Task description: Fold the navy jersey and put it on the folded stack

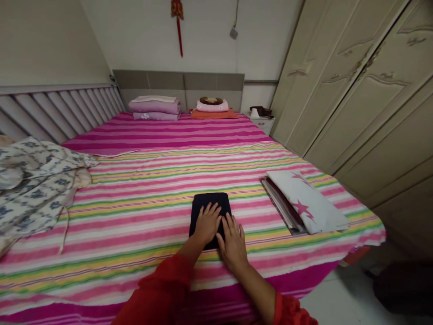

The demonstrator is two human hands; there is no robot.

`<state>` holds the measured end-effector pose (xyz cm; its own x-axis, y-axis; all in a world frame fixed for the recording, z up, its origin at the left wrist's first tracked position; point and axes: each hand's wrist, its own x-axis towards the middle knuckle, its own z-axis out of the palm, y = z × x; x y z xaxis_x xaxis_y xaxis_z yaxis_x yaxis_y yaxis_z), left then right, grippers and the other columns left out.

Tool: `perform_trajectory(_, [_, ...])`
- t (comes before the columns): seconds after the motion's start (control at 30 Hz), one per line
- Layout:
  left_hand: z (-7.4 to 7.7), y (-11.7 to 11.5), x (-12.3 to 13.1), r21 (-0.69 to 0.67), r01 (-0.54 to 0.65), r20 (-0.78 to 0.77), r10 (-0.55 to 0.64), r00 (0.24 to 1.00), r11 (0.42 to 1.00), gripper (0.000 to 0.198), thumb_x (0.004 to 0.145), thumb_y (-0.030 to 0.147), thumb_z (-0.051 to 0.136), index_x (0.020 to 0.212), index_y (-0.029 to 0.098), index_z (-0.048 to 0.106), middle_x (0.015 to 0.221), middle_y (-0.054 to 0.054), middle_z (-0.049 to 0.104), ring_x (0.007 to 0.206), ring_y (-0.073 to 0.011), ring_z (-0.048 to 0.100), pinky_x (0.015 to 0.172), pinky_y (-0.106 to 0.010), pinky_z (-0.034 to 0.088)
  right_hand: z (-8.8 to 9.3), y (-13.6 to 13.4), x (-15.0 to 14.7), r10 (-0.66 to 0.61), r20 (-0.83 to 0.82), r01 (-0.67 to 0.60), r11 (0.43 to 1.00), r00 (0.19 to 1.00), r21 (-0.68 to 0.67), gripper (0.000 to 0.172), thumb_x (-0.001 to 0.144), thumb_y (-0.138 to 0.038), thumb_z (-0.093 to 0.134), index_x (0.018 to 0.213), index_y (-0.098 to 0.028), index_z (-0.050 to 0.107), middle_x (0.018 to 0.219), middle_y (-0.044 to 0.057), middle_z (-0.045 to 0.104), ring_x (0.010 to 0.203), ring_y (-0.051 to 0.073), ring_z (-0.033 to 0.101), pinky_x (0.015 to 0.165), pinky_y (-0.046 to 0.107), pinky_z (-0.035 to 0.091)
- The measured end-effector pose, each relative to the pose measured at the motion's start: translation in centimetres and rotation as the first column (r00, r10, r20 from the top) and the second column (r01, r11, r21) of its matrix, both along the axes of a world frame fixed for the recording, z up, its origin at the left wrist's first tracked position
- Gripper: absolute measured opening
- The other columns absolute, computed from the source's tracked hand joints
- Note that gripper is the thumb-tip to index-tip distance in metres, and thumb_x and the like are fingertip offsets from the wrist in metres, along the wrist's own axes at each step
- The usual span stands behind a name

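A dark navy, neatly folded piece of cloth lies flat on the striped bedspread, close to the bed's near side. My left hand rests on its middle, palm down, with the fingers stretched out. Beside it, my right hand lies over the cloth's right edge, fingers also extended and slightly spread. Both hands press on the cloth and neither grips it. What kind of garment it is cannot be made out. Red sleeves cover my forearms.
On the right of the bed is a folded white cloth with pink stars. A heap of floral clothing lies at left. Folded purple bedding and a pillow sit by the headboard. A wardrobe stands to the right.
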<state>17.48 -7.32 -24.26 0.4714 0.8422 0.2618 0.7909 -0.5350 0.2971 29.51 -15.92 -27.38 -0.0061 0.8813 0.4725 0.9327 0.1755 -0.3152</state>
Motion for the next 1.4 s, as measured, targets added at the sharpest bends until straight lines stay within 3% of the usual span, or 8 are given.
perform_trajectory(0.2, [-0.2,2.1,-1.0,0.069,-0.142,-0.114,0.15,0.982,0.987,0.048,0.098,0.034,0.029,0.14,0.022,0.05,0.148,-0.008,0.048,0.14,-0.0295,0.037,0.113,-0.057,0.028,-3.8,-0.8,1.2,0.057,0.103,-0.057,0.998,0.993,-0.004,0.056,0.098,-0.036,0.039,0.151,-0.022,0.032,0.154,0.007,0.039,0.145,0.027,0.026,0.114,0.049,0.025])
perform_trajectory(0.27, [0.1,2.4,-0.5,0.098,-0.009,-0.127,0.021,0.992,0.995,0.049,0.099,0.035,0.028,0.143,0.024,0.045,0.15,-0.007,0.045,0.142,-0.0271,0.034,0.115,-0.054,0.026,-4.4,-0.8,1.2,0.047,0.105,-0.05,0.998,0.993,0.023,0.056,0.098,-0.036,0.039,0.152,-0.022,0.031,0.154,0.008,0.04,0.145,0.027,0.026,0.114,0.049,0.025])
perform_trajectory(0.37, [-0.1,2.5,1.0,0.024,0.38,-0.187,-0.369,0.91,0.925,0.047,0.1,0.037,0.026,0.144,0.031,0.043,0.148,-0.001,0.048,0.141,-0.0175,0.036,0.119,-0.044,0.021,-5.0,-0.6,1.2,0.065,0.102,-0.071,0.996,0.993,0.052,0.057,0.097,-0.039,0.042,0.151,-0.021,0.033,0.149,0.01,0.046,0.143,0.028,0.032,0.113,0.05,0.026])
perform_trajectory(0.47, [-0.7,3.5,2.2,-0.101,0.465,-0.2,-0.475,0.857,0.88,0.048,0.101,0.038,0.021,0.141,0.031,0.046,0.145,0.0,0.052,0.139,-0.0141,0.039,0.119,-0.041,0.02,-5.2,-0.5,1.2,0.074,0.081,-0.078,0.996,0.994,0.045,0.06,0.096,-0.038,0.044,0.152,-0.021,0.03,0.149,0.01,0.046,0.142,0.028,0.032,0.114,0.051,0.026])
perform_trajectory(0.83, [-1.0,8.5,3.4,-0.141,0.1,-0.155,-0.122,0.98,0.985,0.049,0.096,0.035,0.035,0.144,0.03,0.043,0.153,0.0,0.04,0.145,-0.0197,0.029,0.12,-0.045,0.018,-3.9,-0.8,1.2,0.077,0.039,-0.073,0.993,0.996,-0.098,0.061,0.095,-0.036,0.045,0.152,-0.023,0.029,0.157,0.008,0.034,0.146,0.029,0.023,0.114,0.055,0.026])
perform_trajectory(1.03, [0.0,8.8,-1.1,-0.145,-0.116,-0.179,0.09,0.98,0.983,0.05,0.095,0.037,0.035,0.143,0.026,0.045,0.151,-0.006,0.043,0.144,-0.0254,0.032,0.119,-0.053,0.017,-3.1,-0.8,1.3,0.099,0.05,-0.092,0.988,0.994,-0.121,0.059,0.096,-0.037,0.043,0.151,-0.022,0.032,0.156,0.007,0.035,0.146,0.029,0.025,0.115,0.053,0.026])
perform_trajectory(1.2, [1.7,6.9,-5.4,-0.129,-0.312,-0.21,0.281,0.936,0.941,0.049,0.094,0.031,0.034,0.14,0.023,0.049,0.149,-0.011,0.045,0.142,-0.0326,0.034,0.113,-0.066,0.019,-2.3,-0.7,1.5,0.105,0.018,-0.101,0.98,0.994,-0.17,0.057,0.096,-0.039,0.042,0.151,-0.023,0.034,0.156,0.008,0.036,0.145,0.029,0.028,0.113,0.054,0.028])
perform_trajectory(1.4, [1.3,0.7,-3.1,0.072,-0.323,-0.07,0.328,0.942,0.944,0.05,0.095,0.031,0.032,0.138,0.016,0.051,0.151,-0.012,0.042,0.143,-0.0289,0.031,0.116,-0.056,0.023,0.4,-0.6,0.0,0.035,-0.015,-0.037,0.99,0.999,-0.133,0.046,0.098,-0.037,0.036,0.141,-0.027,0.05,0.149,0.007,0.046,0.144,0.032,0.027,0.109,0.061,0.028])
